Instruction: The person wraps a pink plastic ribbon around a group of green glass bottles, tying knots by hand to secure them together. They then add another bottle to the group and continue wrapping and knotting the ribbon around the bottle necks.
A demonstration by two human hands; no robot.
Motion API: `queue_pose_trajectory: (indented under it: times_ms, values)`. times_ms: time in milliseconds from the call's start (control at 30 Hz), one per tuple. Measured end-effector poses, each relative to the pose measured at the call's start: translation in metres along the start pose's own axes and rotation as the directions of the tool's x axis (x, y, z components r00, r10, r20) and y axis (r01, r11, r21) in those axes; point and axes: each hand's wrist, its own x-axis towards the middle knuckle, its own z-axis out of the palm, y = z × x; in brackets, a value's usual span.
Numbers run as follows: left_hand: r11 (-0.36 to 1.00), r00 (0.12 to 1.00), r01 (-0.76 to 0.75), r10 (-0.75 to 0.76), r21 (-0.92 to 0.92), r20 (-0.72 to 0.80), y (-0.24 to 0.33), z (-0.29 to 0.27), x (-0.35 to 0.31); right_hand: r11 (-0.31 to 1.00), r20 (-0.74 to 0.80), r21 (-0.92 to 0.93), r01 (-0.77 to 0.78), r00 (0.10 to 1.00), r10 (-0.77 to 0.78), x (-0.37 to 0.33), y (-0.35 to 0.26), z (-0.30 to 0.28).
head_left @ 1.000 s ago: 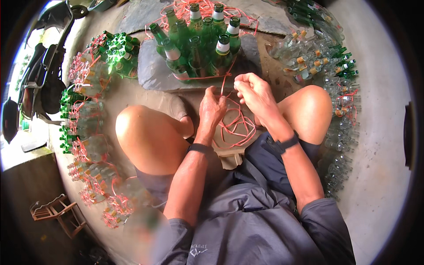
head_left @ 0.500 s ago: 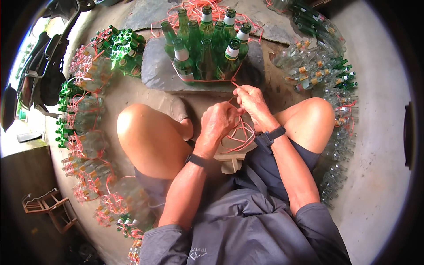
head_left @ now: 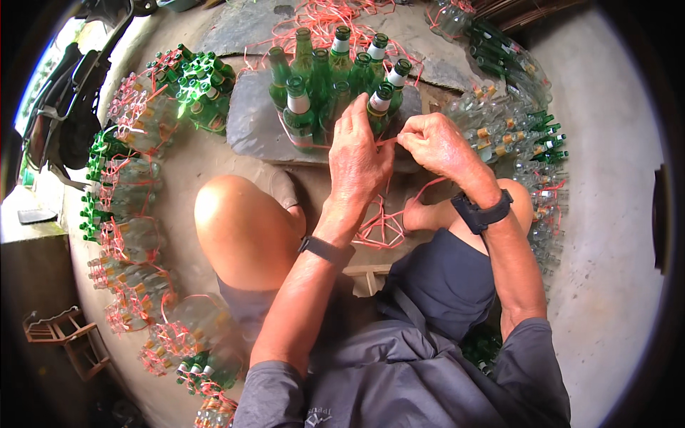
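A cluster of green glass bottles (head_left: 300, 118) stands upright on a grey stone slab (head_left: 250, 125) in front of me, with pinkish-red plastic twine (head_left: 389, 141) running around their lower part. My left hand (head_left: 355, 153) lies against the near side of the cluster, fingers stretched upward along the bottles, its thumb beside the twine. To its right, my right hand (head_left: 439, 146) is closed in a pinch on the twine, which stretches between both hands. Loose twine (head_left: 382, 227) hangs from there in loops down toward the floor between my legs. My left hand hides some of the front bottles.
Tied bundles of clear bottles (head_left: 139, 235) line the floor at left, with green bundles (head_left: 203, 89) farther back. More bottles (head_left: 506, 128) stand and lie at right beside a pale wall (head_left: 606, 214). Tangled twine (head_left: 335, 18) lies behind the slab. A small wooden stool (head_left: 68, 335) is at far left.
My left hand has moved up and forward from the twine to the bottles' front. My right hand has shifted right, drawing the twine sideways.
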Motion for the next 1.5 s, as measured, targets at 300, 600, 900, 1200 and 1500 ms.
queue_pose_trajectory:
  times_ms: [300,600,900,1200,1500]
  values:
    - [0.994,0.999,0.028,-0.023,-0.104,0.049,-0.007,0.011,0.016,0.959,0.109,-0.189,0.209,0.975,-0.191,0.029,-0.025,-0.039]
    - [0.977,0.994,0.076,-0.090,-0.199,-0.062,-0.008,0.025,0.015,0.855,0.189,-0.286,0.432,0.901,-0.392,0.079,-0.045,-0.057]
    - [0.989,0.982,0.095,-0.112,-0.116,-0.150,-0.005,0.038,0.017,0.876,0.216,-0.181,0.447,0.887,-0.408,0.106,-0.031,-0.052]
    - [0.990,0.980,0.117,-0.128,-0.080,-0.153,0.002,0.039,0.016,0.929,0.219,-0.056,0.367,0.912,-0.347,0.118,-0.010,-0.050]
    - [0.996,0.983,0.088,-0.087,0.004,-0.164,0.000,0.041,0.016,0.937,0.173,-0.066,0.344,0.928,-0.329,0.104,0.003,-0.046]
